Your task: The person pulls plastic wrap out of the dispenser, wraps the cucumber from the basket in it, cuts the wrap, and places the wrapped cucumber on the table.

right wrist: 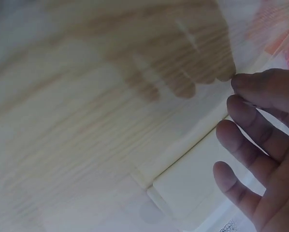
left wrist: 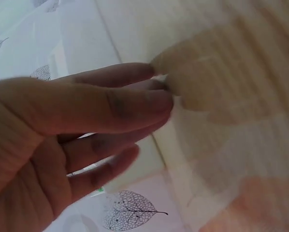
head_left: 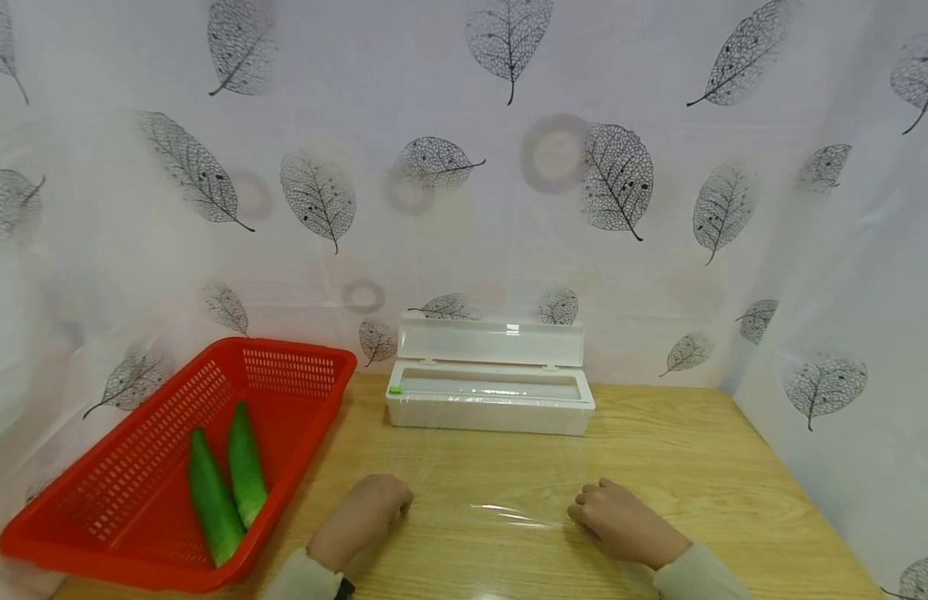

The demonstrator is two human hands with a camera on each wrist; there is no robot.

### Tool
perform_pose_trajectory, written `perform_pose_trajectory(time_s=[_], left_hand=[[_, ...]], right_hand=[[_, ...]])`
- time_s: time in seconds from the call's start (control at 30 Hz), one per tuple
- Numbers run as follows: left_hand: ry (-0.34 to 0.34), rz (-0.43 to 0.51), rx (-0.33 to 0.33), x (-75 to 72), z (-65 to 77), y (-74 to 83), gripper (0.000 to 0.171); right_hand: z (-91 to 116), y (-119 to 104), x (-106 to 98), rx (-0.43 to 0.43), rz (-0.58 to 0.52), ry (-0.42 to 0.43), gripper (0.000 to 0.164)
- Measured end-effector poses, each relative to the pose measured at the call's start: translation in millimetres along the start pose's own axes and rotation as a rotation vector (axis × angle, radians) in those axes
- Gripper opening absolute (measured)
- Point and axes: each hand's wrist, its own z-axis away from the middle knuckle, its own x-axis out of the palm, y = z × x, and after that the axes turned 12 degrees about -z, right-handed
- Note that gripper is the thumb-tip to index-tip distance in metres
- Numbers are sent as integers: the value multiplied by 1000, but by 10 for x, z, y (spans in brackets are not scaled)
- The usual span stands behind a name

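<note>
A sheet of clear cling film [head_left: 509, 514] stretches low over the table from a white cling film dispenser box [head_left: 489, 417], its lid [head_left: 489, 343] raised. At the film's near left corner, my left hand [head_left: 368, 515] pinches the edge between thumb and fingers. My right hand [head_left: 627, 525] does the same at the near right corner. In the left wrist view, the left thumb [left wrist: 135, 110] presses against the fingers, with the little finger apart. The right thumb [right wrist: 267, 89] meets the forefinger in the right wrist view, while the other fingers are spread loosely. The film is hard to make out there.
A red plastic basket [head_left: 283, 467] stands on the left of the wooden table [head_left: 666, 442], with two green cucumber-like vegetables [head_left: 216, 500] lying in it. A small green piece [head_left: 395, 390] sits at the box's left end. Leaf-printed sheeting [head_left: 464, 242] hangs behind and on both sides.
</note>
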Motion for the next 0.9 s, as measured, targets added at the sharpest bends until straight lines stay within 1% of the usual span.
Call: perform_pose_trajectory(time_s=[0.1,0.17,0.23,0.33,0.4,0.53,0.57,0.63,0.73,0.83,0.9], left_hand=[[-42,37,-11,-16,9,-17,16],[-58,56,-18,-32,2,-22,13],[-77,77,-44,-41,-11,-17,11],[-69,81,-83,-16,-50,-4,21],[-57,51,-98,28,-85,1,23],[16,-57,-55,120,-171,11,26],[29,-87,-41,136,-188,14,25],[47,-116,-22,158,-212,25,24],[61,-123,-7,172,-231,45,15],[74,-100,-2,154,-231,64,6],[65,-89,-2,114,-218,81,8]], right_hand=[[1,2,17,12,3,1,29],[-4,5,12,47,-26,-28,26],[-19,11,5,87,-64,-48,25],[-66,22,4,117,-92,-52,27],[-106,32,27,106,-83,-25,31],[-170,58,72,94,-51,17,30],[-181,66,85,99,-53,21,29],[-194,74,103,105,-57,23,29],[-202,83,119,122,-80,12,30],[-202,84,109,127,-88,12,28],[-211,85,78,126,-69,22,23]])
